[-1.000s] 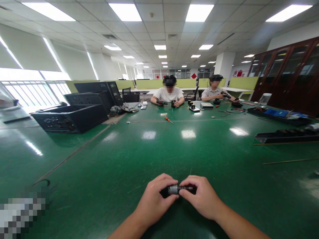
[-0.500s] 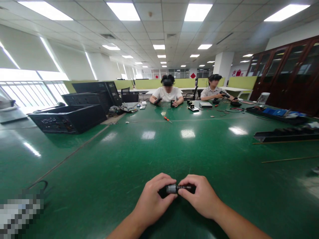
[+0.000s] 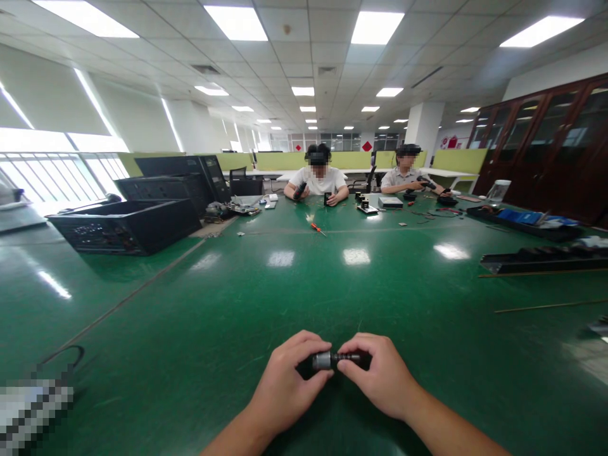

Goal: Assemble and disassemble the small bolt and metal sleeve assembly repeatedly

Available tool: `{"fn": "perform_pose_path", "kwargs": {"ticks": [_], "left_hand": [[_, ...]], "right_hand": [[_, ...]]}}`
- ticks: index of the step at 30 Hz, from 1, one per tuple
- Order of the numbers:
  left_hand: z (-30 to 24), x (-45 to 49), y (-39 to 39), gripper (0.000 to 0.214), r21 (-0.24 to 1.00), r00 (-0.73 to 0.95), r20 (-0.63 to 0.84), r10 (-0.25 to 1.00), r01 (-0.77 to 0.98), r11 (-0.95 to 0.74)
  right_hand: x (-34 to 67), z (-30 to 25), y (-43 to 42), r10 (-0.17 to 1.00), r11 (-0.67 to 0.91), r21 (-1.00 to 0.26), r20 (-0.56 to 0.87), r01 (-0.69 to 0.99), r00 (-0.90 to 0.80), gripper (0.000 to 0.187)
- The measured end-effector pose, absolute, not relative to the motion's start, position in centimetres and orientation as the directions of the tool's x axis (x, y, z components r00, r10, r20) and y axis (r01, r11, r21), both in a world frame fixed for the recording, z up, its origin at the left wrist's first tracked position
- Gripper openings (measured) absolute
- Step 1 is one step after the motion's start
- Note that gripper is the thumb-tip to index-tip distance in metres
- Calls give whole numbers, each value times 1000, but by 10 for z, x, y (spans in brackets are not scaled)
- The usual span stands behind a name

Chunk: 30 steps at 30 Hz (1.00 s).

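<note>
A small cylindrical part (image 3: 329, 360), silver at one end and black along the rest, lies crosswise between my two hands just above the green table (image 3: 304, 291). My left hand (image 3: 285, 383) is closed on its silver end with thumb and fingers curled round it. My right hand (image 3: 380, 377) pinches the black end from the other side. Both wrists come in from the bottom edge. Most of the part is hidden by my fingers.
Black equipment cases (image 3: 128, 225) stand at the left. Two people sit at the far side with tools; an orange screwdriver (image 3: 317, 228) lies before them. Black trays (image 3: 541, 259) and thin rods (image 3: 546, 306) lie at the right. A cable (image 3: 61, 354) loops at lower left.
My hands and the part have stayed nearly in place; the fingers shifted slightly on the part. The view has drifted a little.
</note>
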<state>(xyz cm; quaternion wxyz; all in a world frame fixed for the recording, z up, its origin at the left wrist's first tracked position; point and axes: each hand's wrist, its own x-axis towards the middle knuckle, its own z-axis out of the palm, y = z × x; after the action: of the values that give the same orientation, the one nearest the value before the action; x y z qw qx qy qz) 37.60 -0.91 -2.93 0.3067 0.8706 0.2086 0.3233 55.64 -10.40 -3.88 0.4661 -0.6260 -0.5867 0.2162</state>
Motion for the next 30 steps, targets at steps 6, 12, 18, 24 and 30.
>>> {"fn": "perform_pose_path", "kwargs": {"ticks": [6,12,18,24,30], "left_hand": [[-29,376,-8,28,667,702,438,562,166,-726],[-27,376,-10,27,657,688,452,567,173,-734],[-27,377,-9,27,650,687,453,567,180,-738],[-28,376,-9,27,653,682,461,568,173,-738],[-29,376,-9,28,664,686,439,580,187,-724]], "right_hand": [[558,-42,-103,934,121,-839,277,530,226,7],[558,-42,-103,935,126,-843,277,524,221,8],[558,-42,-103,935,119,-843,273,524,228,8],[559,-40,-102,933,120,-849,274,515,232,9],[559,-40,-102,933,117,-846,273,520,234,9]]}}
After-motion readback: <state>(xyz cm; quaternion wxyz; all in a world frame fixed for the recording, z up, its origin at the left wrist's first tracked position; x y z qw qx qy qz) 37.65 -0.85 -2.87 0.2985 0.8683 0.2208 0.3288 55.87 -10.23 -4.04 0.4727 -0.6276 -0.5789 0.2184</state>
